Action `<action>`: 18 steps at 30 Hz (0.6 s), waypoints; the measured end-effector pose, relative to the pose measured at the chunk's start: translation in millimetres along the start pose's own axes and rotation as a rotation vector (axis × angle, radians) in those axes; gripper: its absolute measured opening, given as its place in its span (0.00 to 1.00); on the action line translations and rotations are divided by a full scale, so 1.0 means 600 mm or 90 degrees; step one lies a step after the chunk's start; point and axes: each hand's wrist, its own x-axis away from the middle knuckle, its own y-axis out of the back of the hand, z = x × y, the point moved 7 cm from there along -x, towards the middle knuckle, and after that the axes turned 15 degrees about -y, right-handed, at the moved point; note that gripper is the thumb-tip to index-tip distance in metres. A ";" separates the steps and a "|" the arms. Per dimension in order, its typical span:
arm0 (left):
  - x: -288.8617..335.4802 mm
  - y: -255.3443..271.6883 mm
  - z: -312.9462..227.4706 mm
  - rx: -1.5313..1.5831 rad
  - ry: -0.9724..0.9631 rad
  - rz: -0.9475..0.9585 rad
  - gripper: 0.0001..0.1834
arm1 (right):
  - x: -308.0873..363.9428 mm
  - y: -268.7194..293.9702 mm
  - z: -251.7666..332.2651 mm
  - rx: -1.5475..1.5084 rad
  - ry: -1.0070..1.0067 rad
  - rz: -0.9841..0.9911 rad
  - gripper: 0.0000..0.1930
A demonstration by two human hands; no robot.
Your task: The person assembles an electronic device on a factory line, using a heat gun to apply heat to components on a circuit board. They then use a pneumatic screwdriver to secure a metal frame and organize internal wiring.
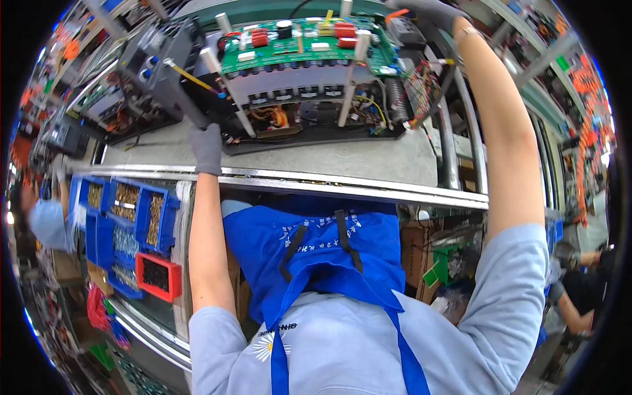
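A black open electronics chassis [316, 139] stands on the workbench in front of me. A green circuit board [299, 46] sits high in it, with red, white and black parts, between white posts. My left hand [208, 150], in a grey glove, is closed at the chassis's near left corner; its fingertips are partly hidden. Across the far right corner reaches my right hand [431, 12], also gloved, with fingers bent over the chassis beside a dark block-shaped part [405, 31]. A coil and loose wires [421, 89] fill the right end. A yellow-handled tool [191, 76] slants at the left.
Blue bins [158, 220] of small fasteners and a red tray [158, 276] of dark pieces stand at left. Another grey unit [148, 72] adjoins the chassis. A metal rail [342, 187] edges the bench. Other people [52, 220] work at both sides.
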 end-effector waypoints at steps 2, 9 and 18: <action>0.024 0.011 -0.043 0.053 -0.022 0.076 0.13 | 0.012 -0.013 0.000 -0.225 0.128 0.104 0.21; 0.227 0.239 -0.178 -0.381 -0.337 -0.050 0.30 | -0.004 0.060 -0.171 -0.366 -0.078 0.177 0.24; 0.625 0.834 -0.049 -0.893 0.186 -0.484 0.33 | -0.014 0.013 -0.182 -0.514 -0.039 0.046 0.27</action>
